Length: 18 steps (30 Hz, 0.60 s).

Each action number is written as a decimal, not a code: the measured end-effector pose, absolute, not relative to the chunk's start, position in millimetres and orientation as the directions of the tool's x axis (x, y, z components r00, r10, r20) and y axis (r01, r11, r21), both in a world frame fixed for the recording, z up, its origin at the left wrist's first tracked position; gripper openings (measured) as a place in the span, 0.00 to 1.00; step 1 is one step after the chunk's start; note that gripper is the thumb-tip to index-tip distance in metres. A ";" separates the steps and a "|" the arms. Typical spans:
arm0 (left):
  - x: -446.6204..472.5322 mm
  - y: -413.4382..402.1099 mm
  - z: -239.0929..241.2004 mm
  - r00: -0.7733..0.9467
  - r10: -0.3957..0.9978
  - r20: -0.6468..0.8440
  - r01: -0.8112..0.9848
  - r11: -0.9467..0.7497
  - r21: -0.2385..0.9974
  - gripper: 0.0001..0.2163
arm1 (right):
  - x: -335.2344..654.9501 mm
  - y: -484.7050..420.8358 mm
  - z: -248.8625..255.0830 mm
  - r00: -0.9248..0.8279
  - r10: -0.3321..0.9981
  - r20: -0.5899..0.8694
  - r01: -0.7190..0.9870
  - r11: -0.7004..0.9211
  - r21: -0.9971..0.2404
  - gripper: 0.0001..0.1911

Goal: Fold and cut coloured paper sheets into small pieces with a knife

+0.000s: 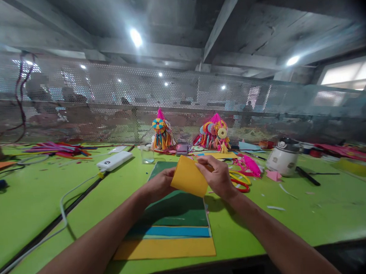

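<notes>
A piece of yellow paper [189,176], curved as if bent over, is held up between both hands. My left hand [164,181] grips its left edge, the fingers closed and partly hidden behind it. On the right, my right hand [216,175] pinches the upper right edge between thumb and fingers. Below them lies a dark green sheet [177,210] on the table. Strips of blue paper [181,231] and a yellow sheet [166,248] show from under its near edge. Scissors with red and yellow handles [242,182] lie just right of my right hand.
On the green table [296,221] stand a white pot with a dark lid [283,159], a clear cup [147,154] and a white power bank [115,160] with a cable. Colourful tasselled paper ornaments [161,132] stand before a perforated metal screen [108,100]. Paper strips [57,149] lie at left.
</notes>
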State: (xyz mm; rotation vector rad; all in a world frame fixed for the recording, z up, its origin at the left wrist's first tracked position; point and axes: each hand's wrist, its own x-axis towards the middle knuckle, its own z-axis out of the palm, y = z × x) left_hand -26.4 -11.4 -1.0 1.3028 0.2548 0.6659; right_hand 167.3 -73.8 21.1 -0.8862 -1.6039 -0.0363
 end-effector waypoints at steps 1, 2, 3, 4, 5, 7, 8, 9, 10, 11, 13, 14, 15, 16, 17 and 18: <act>-26.5 -11.5 -1.5 0.791 0.585 0.182 -0.305 0.119 0.945 0.17 | 167.2 -73.5 20.7 0.041 0.516 0.856 0.544 0.707 -0.452 0.05; -26.6 -11.9 -1.6 0.790 0.587 0.175 -0.302 0.124 0.945 0.18 | 167.1 -73.4 20.5 0.046 0.520 0.853 0.539 0.706 -0.459 0.05; -26.7 -12.5 -1.2 0.790 0.590 0.170 -0.298 0.127 0.946 0.18 | 167.0 -73.5 20.4 0.047 0.525 0.850 0.536 0.705 -0.465 0.05; -27.0 -13.2 -0.1 0.788 0.593 0.165 -0.293 0.127 0.948 0.18 | 167.0 -73.7 20.4 0.045 0.532 0.846 0.535 0.702 -0.470 0.05; -27.5 -14.0 1.7 0.784 0.599 0.162 -0.288 0.122 0.950 0.19 | 167.0 -73.9 20.5 0.043 0.536 0.843 0.533 0.702 -0.473 0.05; -28.7 -15.2 6.8 0.775 0.610 0.168 -0.288 0.104 0.952 0.20 | 167.2 -74.1 20.5 0.038 0.543 0.839 0.523 0.705 -0.479 0.05; -29.4 -15.4 9.7 0.772 0.611 0.177 -0.295 0.096 0.951 0.21 | 167.3 -74.0 20.4 0.035 0.547 0.836 0.515 0.707 -0.484 0.05; -29.8 -15.2 12.4 0.768 0.612 0.190 -0.309 0.094 0.946 0.22 | 167.4 -73.7 20.1 0.034 0.553 0.832 0.506 0.709 -0.492 0.05; -30.1 -14.9 14.7 0.764 0.613 0.202 -0.328 0.099 0.939 0.22 | 167.4 -73.3 19.7 0.034 0.562 0.826 0.499 0.707 -0.501 0.05; -30.0 -14.6 16.5 0.761 0.615 0.208 -0.343 0.110 0.933 0.22 | 167.3 -72.9 19.2 0.035 0.572 0.820 0.496 0.702 -0.511 0.05; -28.6 -15.0 18.2 0.739 0.645 0.196 -0.350 0.119 0.929 0.19 | 166.8 -72.3 18.4 0.033 0.589 0.807 0.509 0.685 -0.521 0.05; -27.4 -16.0 18.3 0.712 0.676 0.190 -0.340 0.094 0.936 0.17 | 166.5 -72.3 18.1 0.027 0.594 0.804 0.522 0.677 -0.518 0.05; -25.8 -17.8 18.2 0.674 0.715 0.188 -0.317 0.049 0.947 0.16 | 166.1 -72.3 17.8 0.017 0.598 0.801 0.535 0.672 -0.512 0.06; -24.0 -20.1 18.0 0.632 0.751 0.192 -0.281 -0.009 0.960 0.16 | 165.7 -72.4 17.7 0.006 0.600 0.800 0.545 0.669 -0.506 0.06; -22.0 -22.8 17.8 0.590 0.781 0.204 -0.244 -0.069 0.967 0.18 | 165.4 -72.6 17.6 -0.005 0.601 0.799 0.552 0.668 -0.499 0.06; -19.8 -25.6 17.4 0.558 0.801 0.218 -0.208 -0.119 0.971 0.19 | 165.0 -72.6 17.5 -0.012 0.600 0.800 0.554 0.670 -0.494 0.06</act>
